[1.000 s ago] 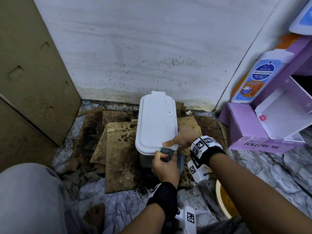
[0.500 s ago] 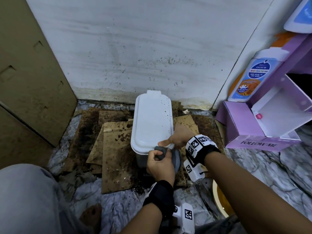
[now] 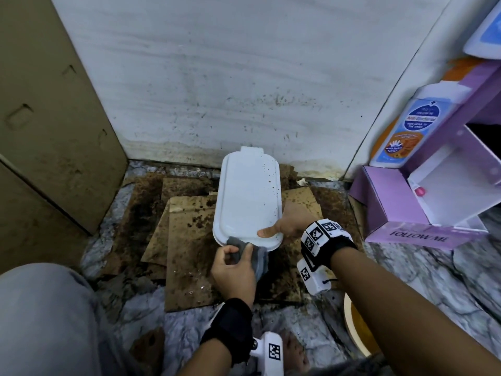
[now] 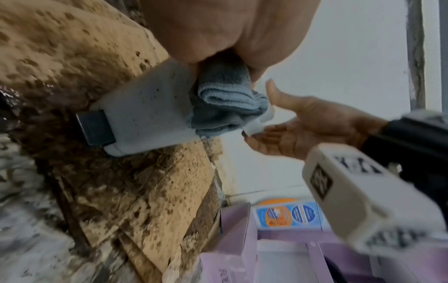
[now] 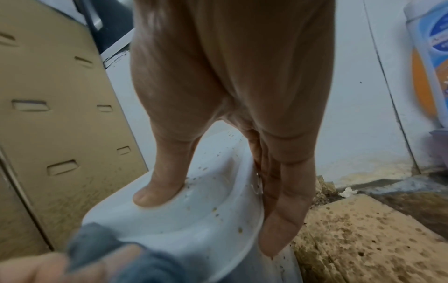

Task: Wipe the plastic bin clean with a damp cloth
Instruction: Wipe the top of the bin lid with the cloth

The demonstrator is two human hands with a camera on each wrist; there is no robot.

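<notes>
A white plastic bin [image 3: 248, 196] with a speckled lid stands on dirty cardboard by the wall; its grey side [image 4: 145, 113] shows in the left wrist view, its lid [image 5: 194, 216] in the right wrist view. My left hand [image 3: 234, 270] grips a bunched grey cloth [image 3: 250, 253] and presses it against the lid's near left rim. The cloth [image 4: 225, 103] hangs over the bin's end wall. My right hand [image 3: 287, 225] holds the bin's near right corner, thumb [image 5: 157, 187] flat on the lid and fingers [image 5: 283, 210] down its side.
Stained cardboard sheets [image 3: 187, 240] cover the marble floor. A tan panel [image 3: 54, 131] stands at the left. At the right are a purple carton [image 3: 406, 213] and a wash bottle [image 3: 406, 128]. A yellow basin rim [image 3: 352, 327] lies under my right forearm. My knee [image 3: 40, 321] is lower left.
My left hand has slid the cloth leftward along the lid's near rim, from by the right thumb toward the left corner. The right hand keeps its hold on the bin.
</notes>
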